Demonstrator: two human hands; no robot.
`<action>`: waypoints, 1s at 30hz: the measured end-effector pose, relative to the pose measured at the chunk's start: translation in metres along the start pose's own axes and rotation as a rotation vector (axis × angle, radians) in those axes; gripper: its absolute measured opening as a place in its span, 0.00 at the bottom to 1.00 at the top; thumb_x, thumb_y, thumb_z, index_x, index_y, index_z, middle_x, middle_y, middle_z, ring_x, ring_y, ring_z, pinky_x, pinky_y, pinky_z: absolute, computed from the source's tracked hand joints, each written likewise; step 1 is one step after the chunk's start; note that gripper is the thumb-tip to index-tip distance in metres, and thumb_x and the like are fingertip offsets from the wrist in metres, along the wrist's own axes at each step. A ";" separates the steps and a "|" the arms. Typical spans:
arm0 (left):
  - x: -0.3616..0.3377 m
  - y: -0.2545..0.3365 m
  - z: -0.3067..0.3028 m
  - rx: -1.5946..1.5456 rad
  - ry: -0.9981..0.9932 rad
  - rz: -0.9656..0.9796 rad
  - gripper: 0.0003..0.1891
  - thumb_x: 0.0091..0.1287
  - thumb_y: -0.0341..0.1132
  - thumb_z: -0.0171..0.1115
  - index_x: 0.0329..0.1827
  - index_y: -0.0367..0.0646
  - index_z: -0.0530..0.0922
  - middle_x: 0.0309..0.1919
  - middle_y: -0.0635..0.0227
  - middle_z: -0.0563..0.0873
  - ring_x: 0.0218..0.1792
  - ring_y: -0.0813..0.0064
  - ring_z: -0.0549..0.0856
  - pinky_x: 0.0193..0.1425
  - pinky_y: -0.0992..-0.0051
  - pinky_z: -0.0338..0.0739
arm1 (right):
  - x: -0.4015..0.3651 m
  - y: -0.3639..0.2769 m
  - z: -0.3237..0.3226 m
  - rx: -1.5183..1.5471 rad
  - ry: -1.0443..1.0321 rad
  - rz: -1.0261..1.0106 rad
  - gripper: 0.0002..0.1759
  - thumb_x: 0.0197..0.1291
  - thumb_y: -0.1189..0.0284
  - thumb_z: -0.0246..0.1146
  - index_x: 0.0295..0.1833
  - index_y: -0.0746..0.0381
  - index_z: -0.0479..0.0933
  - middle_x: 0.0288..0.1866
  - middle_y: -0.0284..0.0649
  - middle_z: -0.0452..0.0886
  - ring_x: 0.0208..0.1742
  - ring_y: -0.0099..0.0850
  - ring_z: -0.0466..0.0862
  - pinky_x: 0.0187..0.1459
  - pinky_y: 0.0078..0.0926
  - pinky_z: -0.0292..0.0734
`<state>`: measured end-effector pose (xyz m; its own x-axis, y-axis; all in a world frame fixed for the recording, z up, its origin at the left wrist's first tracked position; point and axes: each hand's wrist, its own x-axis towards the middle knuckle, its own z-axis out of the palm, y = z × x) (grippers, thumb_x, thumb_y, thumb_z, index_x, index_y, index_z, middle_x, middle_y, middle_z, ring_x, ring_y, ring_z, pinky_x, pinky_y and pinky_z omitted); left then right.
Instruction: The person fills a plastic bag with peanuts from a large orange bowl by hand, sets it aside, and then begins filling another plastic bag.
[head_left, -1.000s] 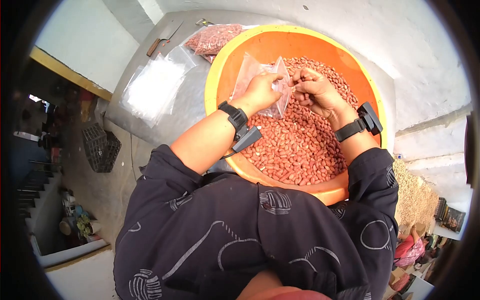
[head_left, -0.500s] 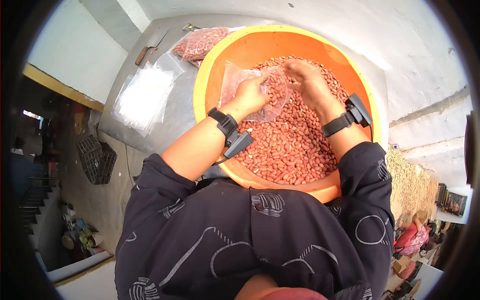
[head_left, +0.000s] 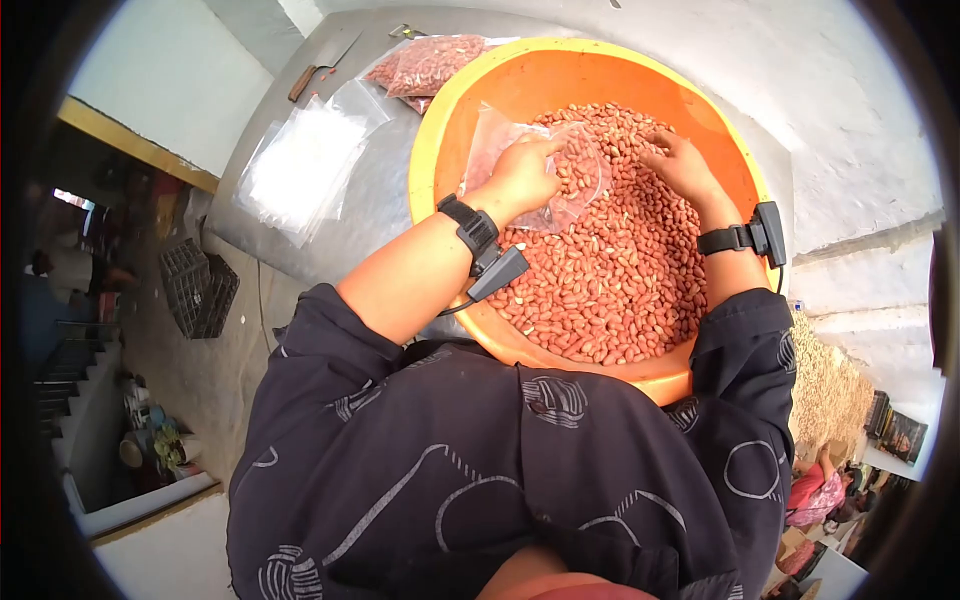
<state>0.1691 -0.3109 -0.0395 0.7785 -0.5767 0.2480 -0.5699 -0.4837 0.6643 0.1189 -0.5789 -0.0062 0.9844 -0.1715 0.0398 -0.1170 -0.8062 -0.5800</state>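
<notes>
A wide orange tub (head_left: 424, 150) in front of me holds a heap of reddish peanuts (head_left: 605, 290). My left hand (head_left: 524, 180) is closed on a clear plastic bag (head_left: 489, 140), its thumb and fingers gripping one side near the mouth. Peanuts show inside the bag, which rests over the heap. To the right of the bag, my right hand (head_left: 686, 170) is low at the peanuts' surface, with fingers apart and curved toward the bag. I cannot make out any peanuts held in it.
Left of the tub, a stack of clear flat bags (head_left: 305, 165) lies on the grey table (head_left: 375, 215). Filled peanut bags (head_left: 430, 66) sit behind it, near a wooden-handled knife (head_left: 303, 82). Black crates (head_left: 198, 288) stand on the floor; a person (head_left: 815, 495) is at the far right.
My right hand has moved away from the bag's mouth, to the right and down to the peanuts. My left hand keeps its grip on the bag. The whole view has shifted slightly.
</notes>
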 end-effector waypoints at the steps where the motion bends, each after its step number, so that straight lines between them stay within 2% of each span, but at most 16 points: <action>1: 0.001 0.002 -0.002 -0.010 0.004 -0.001 0.27 0.50 0.29 0.63 0.58 0.40 0.77 0.51 0.48 0.81 0.56 0.56 0.78 0.61 0.66 0.72 | 0.002 0.020 0.011 -0.203 0.041 -0.047 0.29 0.53 0.57 0.66 0.56 0.65 0.77 0.51 0.52 0.81 0.54 0.43 0.80 0.58 0.35 0.72; 2: 0.000 0.006 -0.005 -0.019 0.008 -0.004 0.27 0.50 0.29 0.63 0.58 0.39 0.77 0.52 0.48 0.80 0.56 0.56 0.78 0.61 0.66 0.72 | 0.003 0.035 0.020 -0.403 0.081 -0.096 0.30 0.51 0.56 0.67 0.57 0.64 0.76 0.53 0.55 0.79 0.56 0.44 0.79 0.59 0.36 0.71; 5: 0.000 0.005 -0.006 -0.031 0.013 -0.033 0.28 0.49 0.29 0.64 0.58 0.36 0.76 0.53 0.49 0.80 0.57 0.56 0.78 0.62 0.67 0.71 | -0.010 0.019 0.020 -0.599 -0.124 0.049 0.31 0.51 0.56 0.67 0.57 0.63 0.76 0.57 0.54 0.76 0.59 0.45 0.76 0.61 0.35 0.70; 8: 0.000 0.009 -0.008 -0.032 0.076 -0.047 0.28 0.48 0.28 0.64 0.57 0.34 0.76 0.54 0.49 0.79 0.58 0.56 0.77 0.63 0.67 0.70 | -0.005 -0.001 0.027 -0.160 -0.633 0.098 0.34 0.49 0.53 0.68 0.58 0.61 0.75 0.59 0.55 0.73 0.60 0.47 0.74 0.61 0.37 0.70; 11: 0.002 0.000 -0.003 -0.022 0.129 -0.033 0.28 0.49 0.28 0.63 0.57 0.32 0.76 0.54 0.48 0.78 0.58 0.56 0.77 0.64 0.68 0.70 | -0.038 -0.045 0.042 -0.452 -0.628 -0.172 0.33 0.44 0.48 0.70 0.51 0.60 0.78 0.56 0.54 0.74 0.53 0.48 0.78 0.55 0.38 0.73; 14: 0.004 -0.004 -0.003 -0.009 0.137 -0.036 0.27 0.48 0.28 0.63 0.56 0.32 0.76 0.55 0.49 0.78 0.58 0.56 0.76 0.64 0.68 0.70 | -0.053 -0.063 0.053 -0.412 -0.705 -0.415 0.27 0.41 0.61 0.71 0.49 0.60 0.79 0.41 0.49 0.81 0.46 0.46 0.80 0.50 0.37 0.75; 17: 0.003 0.001 -0.006 -0.008 0.130 -0.047 0.27 0.48 0.28 0.63 0.56 0.33 0.76 0.55 0.50 0.78 0.59 0.56 0.76 0.65 0.68 0.69 | -0.052 -0.059 0.066 -0.218 -0.907 -0.415 0.14 0.40 0.71 0.69 0.36 0.61 0.78 0.30 0.41 0.79 0.33 0.38 0.80 0.40 0.32 0.76; 20: 0.002 0.003 -0.006 -0.023 0.123 -0.024 0.27 0.49 0.28 0.62 0.56 0.33 0.76 0.55 0.50 0.78 0.59 0.56 0.76 0.65 0.68 0.69 | -0.049 -0.082 0.030 0.177 -1.090 -0.237 0.10 0.41 0.77 0.66 0.34 0.62 0.78 0.23 0.33 0.77 0.27 0.27 0.78 0.32 0.24 0.74; 21: 0.002 0.003 -0.006 -0.032 0.123 -0.010 0.27 0.49 0.28 0.62 0.57 0.33 0.76 0.55 0.50 0.78 0.59 0.57 0.76 0.65 0.68 0.69 | -0.047 -0.077 0.025 0.339 -1.037 -0.252 0.07 0.44 0.81 0.63 0.32 0.62 0.77 0.24 0.29 0.74 0.27 0.17 0.75 0.27 0.19 0.71; 22: 0.002 0.003 -0.005 -0.043 0.117 -0.009 0.27 0.49 0.28 0.62 0.57 0.33 0.76 0.55 0.50 0.78 0.59 0.56 0.76 0.65 0.68 0.69 | -0.041 -0.072 0.019 0.485 -0.982 -0.295 0.04 0.48 0.80 0.63 0.31 0.63 0.76 0.26 0.30 0.76 0.26 0.17 0.75 0.25 0.17 0.70; 24: 0.002 0.004 -0.003 -0.066 0.106 -0.004 0.28 0.49 0.28 0.63 0.57 0.33 0.75 0.55 0.50 0.78 0.59 0.56 0.76 0.65 0.68 0.69 | -0.036 -0.071 0.004 0.799 -0.833 -0.092 0.03 0.52 0.79 0.62 0.33 0.62 0.75 0.30 0.31 0.77 0.25 0.16 0.74 0.26 0.15 0.70; 26: 0.003 0.009 -0.003 -0.036 0.081 0.007 0.28 0.48 0.28 0.63 0.57 0.34 0.75 0.56 0.49 0.78 0.60 0.57 0.76 0.65 0.68 0.69 | -0.031 -0.085 0.004 0.995 -0.664 0.006 0.03 0.57 0.78 0.62 0.36 0.62 0.74 0.33 0.32 0.77 0.26 0.18 0.75 0.29 0.14 0.71; 27: 0.001 0.012 -0.003 -0.021 0.065 0.010 0.28 0.48 0.28 0.63 0.58 0.34 0.75 0.56 0.49 0.77 0.60 0.57 0.76 0.65 0.68 0.69 | -0.029 -0.086 0.017 1.102 -0.513 0.060 0.07 0.61 0.75 0.61 0.45 0.62 0.75 0.37 0.34 0.79 0.30 0.19 0.77 0.32 0.16 0.73; 30: -0.001 0.016 -0.005 -0.105 0.062 -0.011 0.28 0.48 0.27 0.62 0.58 0.34 0.75 0.56 0.49 0.77 0.60 0.56 0.75 0.65 0.67 0.69 | -0.026 -0.099 0.027 1.035 -0.404 0.131 0.12 0.63 0.73 0.59 0.52 0.61 0.76 0.43 0.35 0.80 0.38 0.21 0.79 0.38 0.18 0.75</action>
<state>0.1601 -0.3145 -0.0252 0.8009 -0.5284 0.2816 -0.5333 -0.4156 0.7368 0.1088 -0.4799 0.0286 0.9649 0.1278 -0.2294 -0.2423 0.0969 -0.9653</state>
